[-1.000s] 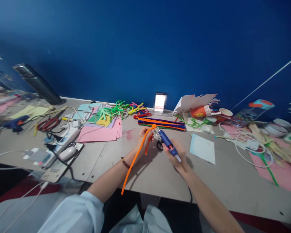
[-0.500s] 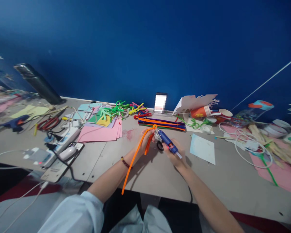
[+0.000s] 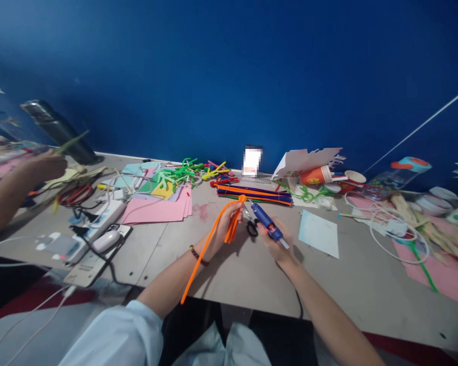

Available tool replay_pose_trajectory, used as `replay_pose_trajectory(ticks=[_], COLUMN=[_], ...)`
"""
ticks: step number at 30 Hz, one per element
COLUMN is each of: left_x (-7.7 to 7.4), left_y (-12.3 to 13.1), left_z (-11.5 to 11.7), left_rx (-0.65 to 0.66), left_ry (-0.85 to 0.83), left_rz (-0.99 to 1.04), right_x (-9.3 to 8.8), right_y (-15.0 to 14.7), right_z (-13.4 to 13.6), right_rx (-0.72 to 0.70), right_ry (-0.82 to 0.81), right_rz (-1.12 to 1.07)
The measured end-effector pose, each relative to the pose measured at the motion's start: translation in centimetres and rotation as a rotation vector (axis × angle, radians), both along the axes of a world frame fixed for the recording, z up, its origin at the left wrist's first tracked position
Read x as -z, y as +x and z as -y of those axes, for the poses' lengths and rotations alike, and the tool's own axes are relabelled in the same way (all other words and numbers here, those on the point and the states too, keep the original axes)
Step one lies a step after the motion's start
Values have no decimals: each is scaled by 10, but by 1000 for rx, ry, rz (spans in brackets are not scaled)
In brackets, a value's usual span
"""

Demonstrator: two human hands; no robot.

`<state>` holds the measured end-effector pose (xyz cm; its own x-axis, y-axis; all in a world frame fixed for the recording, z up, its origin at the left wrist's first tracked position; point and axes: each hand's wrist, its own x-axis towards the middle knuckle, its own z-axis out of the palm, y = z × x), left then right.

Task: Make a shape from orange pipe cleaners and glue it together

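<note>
Closed around a bunch of orange pipe cleaners [image 3: 232, 230], my left hand [image 3: 224, 223] is near the middle of the table. One long orange strand trails down across my wrist, and the stems are looped at the top. In my right hand [image 3: 278, 236] is a blue hot glue gun [image 3: 266, 221], its nozzle pointing up and left, a little apart from the orange loop. A clear glue stick juts from its rear. Between my hands lie black-handled scissors [image 3: 252, 227]. Just beyond, a bundle of purple, orange and green pipe cleaners [image 3: 255, 195] rests on the table.
At left, another person's hand [image 3: 46, 165] holds a thin green strip near a dark thermos [image 3: 61, 133]. Pink paper [image 3: 154, 211], a power strip [image 3: 103, 223] and a mouse [image 3: 107, 240] lie left of me. Rightward are a pale blue card [image 3: 319, 234], paper cups [image 3: 316, 176] and a white cable [image 3: 399, 254].
My left hand and the orange stems have shifted slightly left, and the glue gun's nozzle is now farther from the loop. Another person's hand has entered at the left.
</note>
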<state>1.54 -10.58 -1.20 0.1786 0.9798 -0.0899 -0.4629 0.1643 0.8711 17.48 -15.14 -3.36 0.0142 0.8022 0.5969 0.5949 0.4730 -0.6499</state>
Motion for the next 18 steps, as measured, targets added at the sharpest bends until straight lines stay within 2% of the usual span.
replay_pose_trajectory(ticks=[8,12,15,18], left_x=[-3,-5,-3,1], left_y=[0,0,-1,-2], left_z=[2,2,0,-2], left_rx=[2,36,63,83], left_ry=[34,19,9,15], left_rz=[-8,4,49,83], right_x=[-1,1,6,1], right_y=[-1,0,3,9], right_z=[0,-1,-6,-12], right_rx=[-31,10,87,91], right_ry=[-2,-20,-120,-334], right_rz=[4,-23,-170,-489])
